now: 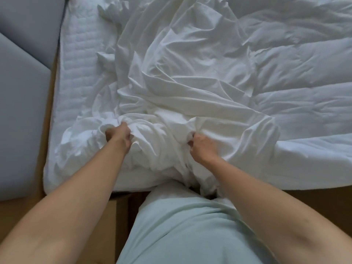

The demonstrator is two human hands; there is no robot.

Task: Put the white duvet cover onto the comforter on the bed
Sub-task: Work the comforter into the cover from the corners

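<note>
**Limp cover, best gripped in bunches**

Both hands are closed tight on cloth at the bed's [76,63] near edge. My left hand [119,135] has its fingers curled into a wad of the white duvet cover [171,82], and my right hand [202,147] is fisted in a fold of it. The cover lies crumpled down the bed's middle and spills over that near edge. The comforter [304,92] puffs across the bed's right side. I judge the cover light, floppy and a little slick. I'd grip gathered handfuls near the opening's hem, which I cannot pick out among the folds.
</note>
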